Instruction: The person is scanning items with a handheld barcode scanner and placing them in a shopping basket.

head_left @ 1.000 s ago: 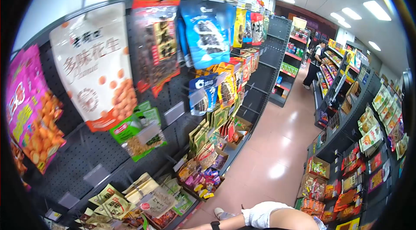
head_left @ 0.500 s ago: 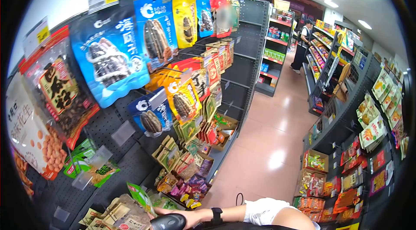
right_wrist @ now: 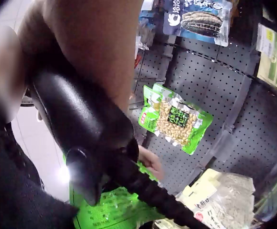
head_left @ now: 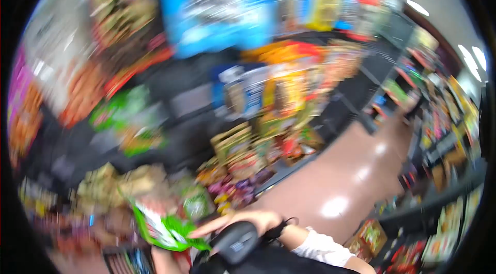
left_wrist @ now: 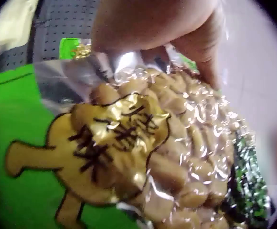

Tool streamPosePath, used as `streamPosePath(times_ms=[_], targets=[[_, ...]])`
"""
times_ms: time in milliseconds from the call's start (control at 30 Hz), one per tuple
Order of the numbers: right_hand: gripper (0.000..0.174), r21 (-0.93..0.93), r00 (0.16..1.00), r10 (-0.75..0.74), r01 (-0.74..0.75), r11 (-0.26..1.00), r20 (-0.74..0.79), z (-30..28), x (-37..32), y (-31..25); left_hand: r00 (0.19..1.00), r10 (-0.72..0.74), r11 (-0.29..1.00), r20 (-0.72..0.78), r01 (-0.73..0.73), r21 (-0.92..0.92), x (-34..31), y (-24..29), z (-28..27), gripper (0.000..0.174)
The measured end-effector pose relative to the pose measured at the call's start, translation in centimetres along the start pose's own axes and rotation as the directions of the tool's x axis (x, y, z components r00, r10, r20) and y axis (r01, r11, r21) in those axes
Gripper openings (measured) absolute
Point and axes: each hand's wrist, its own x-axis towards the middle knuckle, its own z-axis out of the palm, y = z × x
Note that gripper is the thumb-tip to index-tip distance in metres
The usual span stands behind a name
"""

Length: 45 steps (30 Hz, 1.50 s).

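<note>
My left hand (left_wrist: 157, 26) grips the edge of a green snack bag (head_left: 165, 230). In the left wrist view, the bag's clear film shows tan, rounded pieces and a yellow cartoon figure with dark lettering. My right hand (head_left: 253, 221) holds a black handheld scanner (head_left: 237, 243), its fingers stretched toward the bag's right edge. In the right wrist view, the scanner (right_wrist: 81, 109) has a coiled black cord (right_wrist: 162, 198) and overlaps the bag. The head view is blurred, and much of my left hand is hidden behind the bag there.
A dark pegboard shelf (right_wrist: 224, 81) carries hanging snack packets, including a green nut bag (right_wrist: 176, 119) and a large blue packet (head_left: 217, 5). Pale packets (right_wrist: 219, 198) stand on the lower ledge. The pink aisle floor (head_left: 320, 181) runs between shelves, with another rack at the right.
The head view has swung and blurred. Both hands have come into view low in the frame with the green bag and scanner; earlier, mainly one arm showed.
</note>
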Motion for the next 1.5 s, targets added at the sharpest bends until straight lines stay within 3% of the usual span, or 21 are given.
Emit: streamPosePath(times_ms=[33, 67, 100, 133, 200, 267, 300, 333, 467, 533, 600, 667, 700, 733, 767, 800, 867, 1000, 1100, 1200, 1500], targets=[[0.052, -0.043, 0.999, 0.015, -0.014, 0.999, 0.033, 0.0, 0.1, -1.7, 0.980, 0.069, 0.683, 0.187, 0.091, -0.725, 1.3, -3.1, 0.0, 0.015], [0.047, 0.056, 0.993, 0.119, -0.119, 0.991, 0.006, -0.1, -0.8, -0.9, 0.944, 0.274, -0.060, 0.184, 0.208, -0.976, 2.3, -5.6, -2.1, 0.024], [0.039, 0.205, 0.976, 0.090, -0.048, 0.978, -0.201, -0.7, -3.4, 2.4, 0.982, -0.172, -0.203, 0.079, 0.044, -0.978, 2.3, 1.9, -1.5, 0.019], [0.038, 0.376, 0.952, 0.149, -0.039, 0.926, -0.268, -0.9, -5.1, 4.6, 0.957, 0.157, -0.602, -0.246, -0.105, -0.792, 4.0, 3.1, 1.5, 0.014], [0.050, 0.141, 0.941, 0.136, -0.096, 0.985, -0.310, -1.3, -3.7, 3.0, 0.910, 0.359, -0.485, -0.206, -0.006, -0.874, 4.3, 0.0, -1.3, 0.008], [0.065, -0.259, 0.962, 0.235, -0.264, 0.929, -0.136, -2.7, -2.3, 5.3, 0.879, 0.410, -0.526, -0.244, 0.010, -0.850, 3.7, 0.1, -2.0, 0.011], [0.062, -0.157, 0.922, 0.234, -0.293, 0.943, -0.309, -0.7, -1.1, 5.2, 0.887, 0.387, -0.524, -0.252, -0.013, -0.852, 3.3, 0.4, -2.4, 0.011], [0.061, -0.055, 0.896, 0.297, -0.333, 0.941, -0.331, -0.1, -0.5, 3.8, 0.903, 0.350, -0.515, -0.250, -0.038, -0.856, 3.6, 2.0, -1.7, 0.012], [0.053, -0.083, 0.834, 0.500, -0.529, 0.845, -0.232, 1.8, 3.0, 3.7, 0.889, 0.391, -0.500, -0.238, -0.012, -0.866, 3.0, 2.4, -2.1, 0.012], [0.050, -0.285, 0.795, 0.572, -0.606, 0.743, -0.200, 1.5, 3.6, 4.3, 0.886, 0.427, -0.383, -0.179, -0.002, -0.924, 2.9, 2.2, -2.8, 0.010], [0.047, -0.213, 0.799, 0.544, -0.596, 0.774, -0.256, 1.7, 3.9, 4.6, 0.856, 0.495, -0.338, -0.153, 0.027, -0.941, 2.5, 0.7, -4.3, 0.009], [0.051, -0.008, 0.755, 0.565, -0.601, 0.799, -0.333, 2.1, 4.0, 3.4, 0.980, 0.199, -0.008, -0.022, -0.021, -1.000, 0.6, 0.1, -6.4, 0.013], [0.056, 0.059, 0.843, 0.438, -0.443, 0.895, -0.314, 1.6, 3.0, 5.1, 0.994, 0.108, 0.216, -0.025, -0.048, -0.975, 0.2, 0.0, -7.2, 0.017], [0.063, 0.012, 0.859, 0.416, -0.433, 0.902, -0.299, 1.4, 3.5, 5.2, 0.998, 0.021, 0.430, -0.052, -0.056, -0.901, 0.1, 0.4, -7.7, 0.022], [0.066, 0.087, 0.892, 0.346, -0.336, 0.938, -0.291, 1.7, 4.1, 4.6, 0.903, -0.359, 0.590, -0.238, 0.021, -0.807, -0.6, 1.0, -7.0, 0.026], [0.070, 0.161, 0.918, 0.273, -0.234, 0.959, -0.288, 2.3, 5.2, 3.4, 0.905, -0.331, 0.666, -0.269, 0.022, -0.746, 0.4, 1.1, -7.3, 0.020], [0.079, 0.038, 0.941, 0.164, -0.160, 0.986, -0.296, 1.7, 5.7, 4.2, 0.928, -0.264, 0.832, -0.264, 0.080, -0.550, 1.3, 1.7, -7.3, 0.019], [0.062, -0.120, 0.833, 0.103, -0.198, 0.973, -0.544, 1.3, 8.0, 4.7, 0.921, -0.320, 0.858, -0.221, 0.182, -0.480, 4.1, 3.3, -6.4, 0.020], [0.047, -0.041, 0.690, 0.082, -0.160, 0.986, -0.719, -0.3, 9.5, 5.7, 0.951, -0.270, 0.897, -0.151, 0.191, -0.399, 7.0, 4.1, -6.1, 0.017], [0.043, -0.020, 0.658, -0.012, -0.004, 1.000, -0.753, -1.1, 11.2, 5.0, 0.969, -0.207, 0.923, -0.134, 0.148, -0.355, 9.4, 4.3, -5.6, 0.015], [0.042, -0.176, 0.595, -0.154, 0.020, 0.984, -0.789, -2.0, 14.2, 4.4, 0.977, -0.067, 0.910, -0.204, -0.024, -0.414, 12.9, 4.1, -5.7, 0.013]])
